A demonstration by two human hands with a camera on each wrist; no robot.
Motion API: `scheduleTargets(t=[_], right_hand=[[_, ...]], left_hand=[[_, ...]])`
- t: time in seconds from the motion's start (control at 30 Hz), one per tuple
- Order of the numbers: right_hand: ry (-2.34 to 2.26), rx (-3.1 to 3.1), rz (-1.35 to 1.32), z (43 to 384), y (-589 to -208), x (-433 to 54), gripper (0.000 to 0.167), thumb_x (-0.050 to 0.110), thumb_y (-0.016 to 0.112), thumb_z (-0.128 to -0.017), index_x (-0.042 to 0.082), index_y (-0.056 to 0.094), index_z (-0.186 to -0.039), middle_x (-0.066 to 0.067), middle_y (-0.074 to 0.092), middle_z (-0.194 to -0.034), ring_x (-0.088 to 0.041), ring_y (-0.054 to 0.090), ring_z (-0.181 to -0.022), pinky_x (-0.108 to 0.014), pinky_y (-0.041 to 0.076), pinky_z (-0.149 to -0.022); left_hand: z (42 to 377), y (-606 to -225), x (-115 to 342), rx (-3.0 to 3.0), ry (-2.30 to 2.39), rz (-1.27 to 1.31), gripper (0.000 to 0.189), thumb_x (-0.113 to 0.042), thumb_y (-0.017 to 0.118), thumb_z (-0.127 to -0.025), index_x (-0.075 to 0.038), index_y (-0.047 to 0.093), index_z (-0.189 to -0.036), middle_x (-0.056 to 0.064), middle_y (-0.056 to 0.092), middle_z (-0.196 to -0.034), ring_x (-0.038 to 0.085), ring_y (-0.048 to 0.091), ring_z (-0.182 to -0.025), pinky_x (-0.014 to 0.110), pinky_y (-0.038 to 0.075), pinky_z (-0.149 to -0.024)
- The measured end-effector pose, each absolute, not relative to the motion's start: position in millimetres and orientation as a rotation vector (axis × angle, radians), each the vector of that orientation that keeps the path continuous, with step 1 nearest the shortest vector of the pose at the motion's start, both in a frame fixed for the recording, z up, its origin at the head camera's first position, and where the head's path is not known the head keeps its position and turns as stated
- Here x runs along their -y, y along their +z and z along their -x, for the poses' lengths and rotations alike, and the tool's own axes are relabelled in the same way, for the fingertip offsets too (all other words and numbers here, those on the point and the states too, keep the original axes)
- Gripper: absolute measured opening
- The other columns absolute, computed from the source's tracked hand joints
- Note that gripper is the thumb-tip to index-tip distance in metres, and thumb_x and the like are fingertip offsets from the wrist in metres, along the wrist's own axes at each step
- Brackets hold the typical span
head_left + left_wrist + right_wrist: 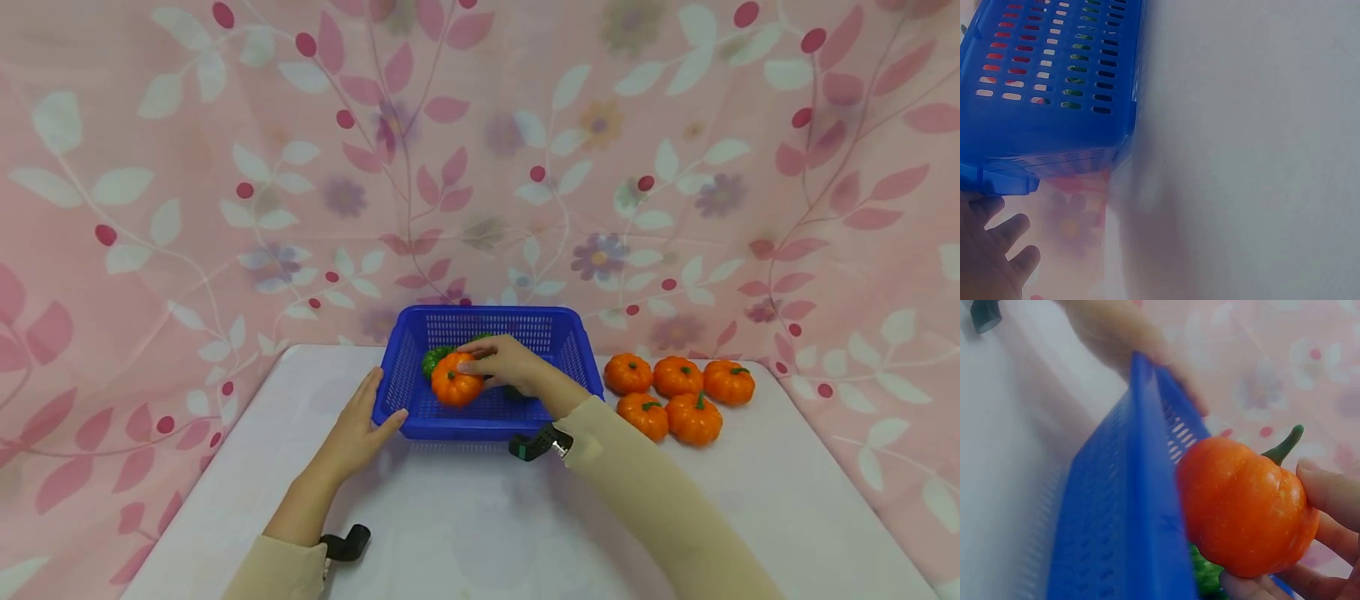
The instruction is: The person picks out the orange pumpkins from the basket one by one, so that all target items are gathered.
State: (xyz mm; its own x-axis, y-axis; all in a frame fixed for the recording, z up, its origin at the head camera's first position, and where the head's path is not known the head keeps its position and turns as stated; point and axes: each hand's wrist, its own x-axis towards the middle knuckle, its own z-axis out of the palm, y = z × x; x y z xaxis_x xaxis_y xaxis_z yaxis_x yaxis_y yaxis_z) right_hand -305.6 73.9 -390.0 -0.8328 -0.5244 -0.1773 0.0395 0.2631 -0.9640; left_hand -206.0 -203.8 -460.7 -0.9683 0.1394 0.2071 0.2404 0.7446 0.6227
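My right hand (506,362) grips a small orange pumpkin (456,381) over the blue plastic basket (480,429). In the right wrist view, thumb and fingers lie around the pumpkin (1247,506), and its green stem points up beside the thumb. Green pumpkin-like pieces (437,361) lie inside the basket, partly hidden by the hand and the orange pumpkin. At the basket's left end, my left hand (358,429) rests against the rim with fairly straight fingers, thumb near the front corner. The left wrist view has its fingers (1010,232) just by the rim.
Several orange pumpkins (678,377) stand in two rows on the white-covered table (480,525), right of the basket. A pink floral cloth (480,167) hangs close behind the table. Both wrists wear black camera mounts (347,543).
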Motion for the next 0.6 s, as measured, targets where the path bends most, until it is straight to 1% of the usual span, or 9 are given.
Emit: scheduleTargets(t=[0.1, 0.23, 0.37, 0.47, 0.6], right_hand=[[-1.631, -2.104, 0.425, 300, -381, -85, 0.043, 0.017, 0.076, -0.091, 0.011, 0.067, -0.132, -0.015, 0.056, -0.132, -0.03, 0.065, -0.111, -0.041, 0.059, -0.085], [-1.679, -2.135, 0.403, 291, -369, -103, 0.044, 0.016, 0.074, -0.092, 0.011, 0.065, -0.135, -0.014, 0.055, -0.136, -0.028, 0.067, -0.108, -0.04, 0.058, -0.086], [-1.702, -2.19, 0.41, 282, -359, -126, 0.047, 0.021, 0.075, -0.092, 0.014, 0.063, -0.137, -0.014, 0.055, -0.138, -0.027, 0.068, -0.107, -0.038, 0.058, -0.087], [-1.72, -2.229, 0.422, 275, -354, -145, 0.049, 0.024, 0.075, -0.091, 0.013, 0.063, -0.137, -0.014, 0.055, -0.137, -0.029, 0.065, -0.112, -0.037, 0.058, -0.088], [-1.723, -2.273, 0.384, 266, -347, -170, 0.054, 0.031, 0.074, -0.092, 0.013, 0.059, -0.141, -0.016, 0.051, -0.141, -0.031, 0.06, -0.118, -0.033, 0.056, -0.091]], left_hand=[[207, -461, 204, 2.786, -1.026, 0.317, 0.088, -0.044, 0.059, -0.099, -0.001, 0.012, -0.16, 0.018, 0.012, -0.166, 0.041, 0.017, -0.15, 0.061, 0.017, -0.118], [207, -462, 203, 2.772, -1.016, 0.331, 0.087, -0.043, 0.06, -0.1, 0.001, 0.013, -0.159, 0.021, 0.014, -0.165, 0.042, 0.017, -0.149, 0.062, 0.019, -0.117], [208, -462, 203, 2.767, -1.008, 0.333, 0.086, -0.039, 0.061, -0.1, 0.002, 0.014, -0.159, 0.022, 0.014, -0.165, 0.042, 0.017, -0.15, 0.062, 0.019, -0.117], [208, -462, 204, 2.77, -0.998, 0.332, 0.086, -0.041, 0.06, -0.1, 0.002, 0.014, -0.158, 0.022, 0.014, -0.164, 0.042, 0.017, -0.15, 0.062, 0.019, -0.117], [207, -462, 205, 2.777, -0.996, 0.323, 0.086, -0.042, 0.059, -0.1, 0.002, 0.013, -0.159, 0.023, 0.014, -0.164, 0.043, 0.016, -0.15, 0.062, 0.018, -0.117]])
